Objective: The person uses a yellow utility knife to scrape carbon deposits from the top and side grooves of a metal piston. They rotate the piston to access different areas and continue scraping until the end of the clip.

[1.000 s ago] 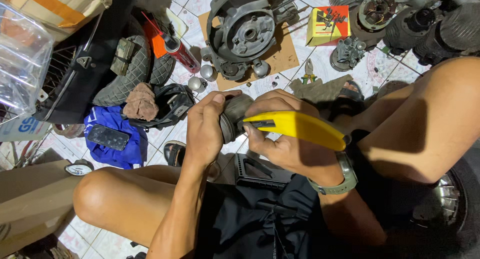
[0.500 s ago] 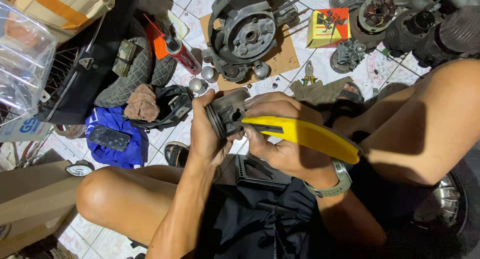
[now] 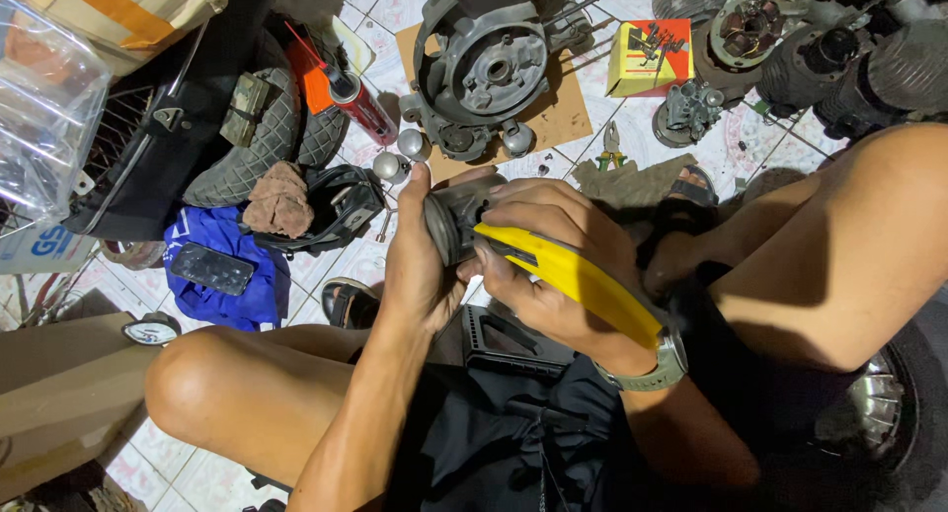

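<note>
My left hand [image 3: 415, 265] grips a dark grey cylindrical metal part [image 3: 456, 219], a piston-like piece, from its left side with the thumb up along its rim. My right hand [image 3: 553, 265] is closed on a yellow-handled tool [image 3: 583, 280] whose front end lies against that part. Both hands meet above my lap, over black shorts and a black ribbed plastic piece [image 3: 509, 339]. A grey watch [image 3: 657, 364] is on my right wrist. The tool's tip is hidden between fingers and part.
On the tiled floor ahead lies a grey engine casing [image 3: 484, 68] on cardboard, a yellow-red box [image 3: 647, 58], pliers [image 3: 612, 147], a red spray can [image 3: 351, 92], small round metal parts [image 3: 395, 161], a blue cloth [image 3: 222, 265], a quilted black seat [image 3: 247, 147] and engine parts [image 3: 810, 48].
My left hand has turned the metal part so its round end faces left, and the yellow tool now angles further down to the right. The hands stay above my lap.
</note>
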